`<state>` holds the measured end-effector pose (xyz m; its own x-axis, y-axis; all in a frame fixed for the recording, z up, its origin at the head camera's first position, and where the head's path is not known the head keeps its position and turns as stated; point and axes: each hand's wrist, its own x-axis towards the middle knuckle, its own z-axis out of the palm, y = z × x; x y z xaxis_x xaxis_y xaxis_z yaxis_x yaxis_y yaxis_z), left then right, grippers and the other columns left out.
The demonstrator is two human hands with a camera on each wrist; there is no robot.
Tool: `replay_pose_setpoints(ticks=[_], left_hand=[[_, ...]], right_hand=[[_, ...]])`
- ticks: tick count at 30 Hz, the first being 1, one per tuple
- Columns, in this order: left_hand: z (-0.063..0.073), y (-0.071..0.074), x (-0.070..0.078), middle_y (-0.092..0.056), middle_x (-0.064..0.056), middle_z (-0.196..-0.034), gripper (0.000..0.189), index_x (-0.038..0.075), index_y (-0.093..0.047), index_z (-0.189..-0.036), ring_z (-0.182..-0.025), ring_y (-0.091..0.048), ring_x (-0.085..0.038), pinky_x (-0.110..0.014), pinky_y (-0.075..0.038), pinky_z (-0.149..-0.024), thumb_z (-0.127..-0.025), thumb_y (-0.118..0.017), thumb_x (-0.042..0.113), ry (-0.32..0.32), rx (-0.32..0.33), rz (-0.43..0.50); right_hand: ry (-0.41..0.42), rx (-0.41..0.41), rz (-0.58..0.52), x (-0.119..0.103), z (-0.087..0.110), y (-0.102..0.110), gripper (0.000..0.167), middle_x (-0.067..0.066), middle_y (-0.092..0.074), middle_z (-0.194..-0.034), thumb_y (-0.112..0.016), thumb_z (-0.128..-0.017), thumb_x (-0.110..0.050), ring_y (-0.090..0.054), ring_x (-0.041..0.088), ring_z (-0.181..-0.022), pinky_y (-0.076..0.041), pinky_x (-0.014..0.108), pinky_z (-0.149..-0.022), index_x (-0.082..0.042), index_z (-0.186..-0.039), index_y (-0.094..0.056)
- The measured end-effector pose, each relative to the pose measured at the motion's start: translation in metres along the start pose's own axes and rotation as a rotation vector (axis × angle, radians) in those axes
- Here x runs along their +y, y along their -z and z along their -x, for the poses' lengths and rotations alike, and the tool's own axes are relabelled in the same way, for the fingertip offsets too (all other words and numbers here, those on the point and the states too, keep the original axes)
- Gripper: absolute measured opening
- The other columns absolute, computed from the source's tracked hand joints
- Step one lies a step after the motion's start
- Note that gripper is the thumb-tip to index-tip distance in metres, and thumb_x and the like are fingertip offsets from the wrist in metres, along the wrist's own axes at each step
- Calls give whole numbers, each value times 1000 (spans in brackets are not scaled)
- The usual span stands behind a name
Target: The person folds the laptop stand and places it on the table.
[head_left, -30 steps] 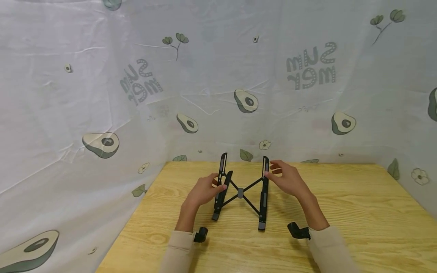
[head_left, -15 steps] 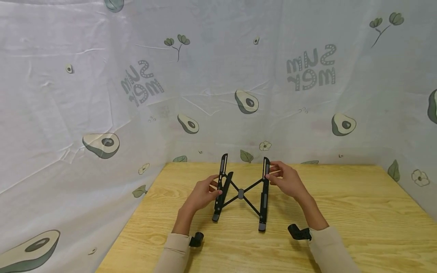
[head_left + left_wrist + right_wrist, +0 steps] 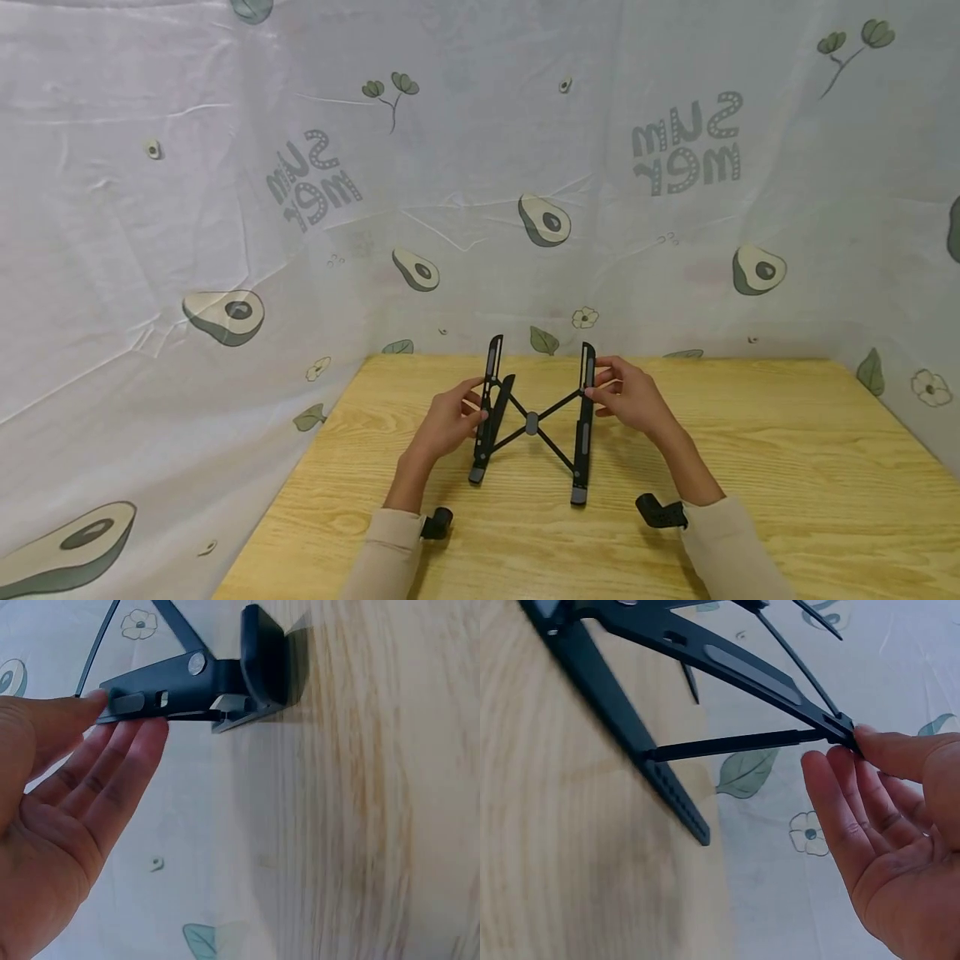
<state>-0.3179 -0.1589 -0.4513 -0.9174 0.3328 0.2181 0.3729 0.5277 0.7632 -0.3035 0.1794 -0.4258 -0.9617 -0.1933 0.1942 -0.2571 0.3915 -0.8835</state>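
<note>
A black folding laptop stand (image 3: 532, 423) is unfolded on the table, its crossed bars meeting at a grey hub and its two upper arms raised at a slant. My left hand (image 3: 450, 421) pinches the left arm about midway along. In the left wrist view, the thumb of that hand (image 3: 71, 784) lies on one side of the stand (image 3: 161, 679), the fingers under it. My right hand (image 3: 633, 396) pinches the right arm in its upper half. The right wrist view shows the right hand (image 3: 907, 832) gripping near the end of the stand's arm (image 3: 750, 671), where a strut joins.
The stand rests on a wood-grain table (image 3: 750, 467). A pale curtain (image 3: 465, 150) printed with avocados and lettering hangs behind the table and along its left side. Black wrist mounts (image 3: 660, 511) stick out from both beige sleeves (image 3: 731, 546).
My left thumb has drawn back from the inner side of the left arm to its outer edge. The right hand keeps its hold, and the stand stays almost where it was.
</note>
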Motion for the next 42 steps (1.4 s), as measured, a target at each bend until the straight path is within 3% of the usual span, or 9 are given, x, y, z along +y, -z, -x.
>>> replay_pose_setpoints(ticks=[13,18,25,42], left_hand=[[-10,-5,-1,-66,-22,-128,49,6,-57,-154,-100,-75,-30,-28,-64,-70,-105,-66,2,-58,149,-2],[-12,-6,-1,-69,-22,-125,48,5,-59,-152,-99,-75,-30,-30,-65,-72,-105,-66,1,-73,156,15],[-13,-7,2,-70,-22,-122,47,0,-59,-151,-101,-76,-32,-31,-65,-73,-105,-66,1,-42,153,39],[-14,-7,3,-70,-19,-118,45,5,-64,-147,-97,-76,-28,-39,-68,-77,-103,-67,-3,43,156,138]], right_hand=[[-85,-62,-35,3,13,-9,35,26,-67,-119,-68,-105,-8,-77,38,-93,-68,49,-78,5,-135,-56],[-81,-67,-42,5,14,-7,32,25,-66,-116,-67,-105,-5,-77,41,-94,-68,50,-78,6,-133,-57],[-73,-80,-80,14,16,-7,32,24,-68,-113,-67,-105,-6,-77,39,-95,-68,51,-81,6,-133,-58],[-93,-84,-260,23,25,-11,36,20,-66,-116,-64,-108,-6,-77,18,-94,-66,48,-91,9,-140,-56]])
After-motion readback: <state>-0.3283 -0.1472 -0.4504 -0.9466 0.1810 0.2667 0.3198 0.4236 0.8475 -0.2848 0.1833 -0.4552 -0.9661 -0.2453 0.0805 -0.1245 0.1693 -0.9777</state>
